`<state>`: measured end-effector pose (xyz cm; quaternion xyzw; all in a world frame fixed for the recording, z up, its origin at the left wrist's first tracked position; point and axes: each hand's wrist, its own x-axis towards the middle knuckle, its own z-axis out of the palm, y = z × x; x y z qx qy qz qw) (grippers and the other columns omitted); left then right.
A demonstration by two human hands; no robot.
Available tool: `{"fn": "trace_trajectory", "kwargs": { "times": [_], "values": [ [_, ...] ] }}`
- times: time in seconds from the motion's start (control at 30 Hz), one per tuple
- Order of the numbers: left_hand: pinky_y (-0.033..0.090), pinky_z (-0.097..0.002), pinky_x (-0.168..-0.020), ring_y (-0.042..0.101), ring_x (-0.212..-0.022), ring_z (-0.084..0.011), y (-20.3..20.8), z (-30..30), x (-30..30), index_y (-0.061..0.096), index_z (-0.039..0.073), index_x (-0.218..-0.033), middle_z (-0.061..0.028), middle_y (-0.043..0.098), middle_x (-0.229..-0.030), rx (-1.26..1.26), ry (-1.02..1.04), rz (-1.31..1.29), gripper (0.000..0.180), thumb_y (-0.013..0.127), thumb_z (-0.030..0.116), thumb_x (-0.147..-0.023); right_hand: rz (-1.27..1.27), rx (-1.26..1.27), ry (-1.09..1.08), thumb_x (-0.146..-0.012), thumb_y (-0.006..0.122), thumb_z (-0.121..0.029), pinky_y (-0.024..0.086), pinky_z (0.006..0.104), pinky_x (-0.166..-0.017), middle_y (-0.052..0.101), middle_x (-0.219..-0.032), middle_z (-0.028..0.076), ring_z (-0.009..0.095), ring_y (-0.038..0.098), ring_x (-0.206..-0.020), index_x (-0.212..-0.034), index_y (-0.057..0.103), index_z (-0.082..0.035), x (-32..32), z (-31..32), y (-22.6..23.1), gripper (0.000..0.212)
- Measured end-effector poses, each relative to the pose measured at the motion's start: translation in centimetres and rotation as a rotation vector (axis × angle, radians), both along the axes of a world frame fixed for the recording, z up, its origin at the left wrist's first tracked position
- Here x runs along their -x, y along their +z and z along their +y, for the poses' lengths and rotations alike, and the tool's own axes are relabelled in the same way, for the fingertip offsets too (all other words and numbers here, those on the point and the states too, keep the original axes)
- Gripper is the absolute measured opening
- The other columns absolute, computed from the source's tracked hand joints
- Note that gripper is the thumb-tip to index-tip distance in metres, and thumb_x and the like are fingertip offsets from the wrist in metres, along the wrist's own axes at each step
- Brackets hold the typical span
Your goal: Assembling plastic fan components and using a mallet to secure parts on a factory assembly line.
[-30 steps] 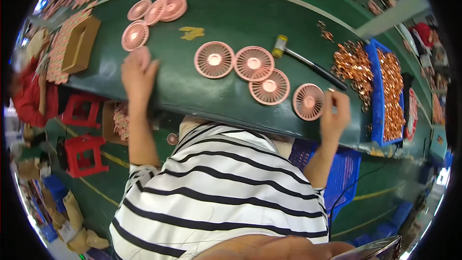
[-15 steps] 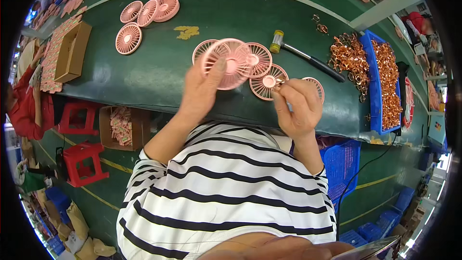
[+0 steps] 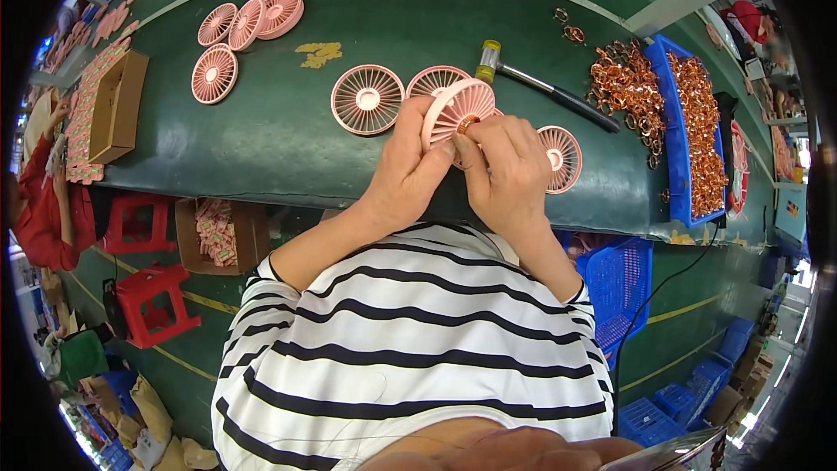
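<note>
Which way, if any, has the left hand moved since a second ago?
Yes, to the right: the left hand was left of the yellow patch on the green table; now it is right of it, gripping a pink grille.

One view: head cam, left fisheye of the worn pair, looking down, upright and unmirrored. Shirt (image 3: 418,340) sits close under the lens in the lower centre; forearms (image 3: 331,237) reach up from there to the hands (image 3: 510,173) near mid-frame, close range. Worktop (image 3: 261,135) spans the upper half, edges bowed. Floor (image 3: 671,344) visible either side, farther off.
</note>
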<state>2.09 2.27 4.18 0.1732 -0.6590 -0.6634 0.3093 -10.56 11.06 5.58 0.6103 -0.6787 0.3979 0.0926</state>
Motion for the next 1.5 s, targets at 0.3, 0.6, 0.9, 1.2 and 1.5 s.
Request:
{"fn": "trace_trajectory", "kwargs": {
  "times": [0.3,0.6,0.9,1.2,1.5],
  "values": [
    [0.044,-0.0326,-0.100,0.052,-0.119,-0.0170,0.7,-1.4,-0.9,0.034,-0.003,-0.139,-0.0117,0.051,-0.130,-0.589,-0.392,0.142,0.060,0.057,0.005,-0.085,0.127,-0.061,0.234,-0.072,0.076,-0.029,0.024,0.0477,-0.113,0.067,-0.119,0.001,0.030,0.046,-0.131,-0.103,0.074,-0.012,2.5,1.5,1.4,0.035],
    [0.048,-0.0249,-0.088,0.057,-0.103,-0.0095,0.5,-0.8,-1.1,0.042,-0.002,-0.132,-0.0065,0.059,-0.114,-0.353,-0.441,0.013,0.050,0.065,0.016,-0.092,-0.188,-0.025,0.467,-0.074,0.075,-0.032,0.028,0.0501,-0.109,0.065,-0.121,0.003,0.029,0.048,-0.130,-0.107,0.073,-0.017,2.6,1.8,-0.5,0.036],
    [0.049,-0.0270,-0.091,0.057,-0.106,-0.0120,0.0,-0.2,-0.2,0.042,0.000,-0.135,-0.0079,0.058,-0.119,-0.522,-0.298,-0.027,0.043,0.054,0.017,-0.098,-0.083,0.071,0.132,-0.069,0.080,-0.027,0.034,0.0482,-0.104,0.071,-0.105,0.003,0.025,0.062,-0.111,-0.092,0.072,-0.010,0.9,2.1,-1.0,0.029],
    [0.047,-0.0267,-0.093,0.056,-0.108,-0.0113,0.3,-0.5,-1.4,0.039,-0.001,-0.137,-0.0091,0.055,-0.122,-0.473,-0.474,-0.029,0.048,0.055,0.021,-0.098,-0.139,-0.031,0.399,-0.077,0.075,-0.023,0.031,0.0484,-0.107,0.068,-0.112,0.005,0.032,0.059,-0.115,-0.097,0.073,-0.010,1.7,2.4,1.0,0.024],
    [0.046,-0.0302,-0.093,0.058,-0.108,-0.0167,-0.2,-0.5,-1.4,0.037,-0.002,-0.137,-0.0132,0.057,-0.120,0.076,-0.188,0.037,0.053,0.061,0.019,-0.094,-0.482,-0.099,0.517,-0.091,0.058,-0.010,0.043,0.0407,-0.101,0.052,-0.136,0.017,0.034,0.051,-0.125,-0.129,0.055,-0.002,2.9,0.3,1.1,0.039]
  ]
}}
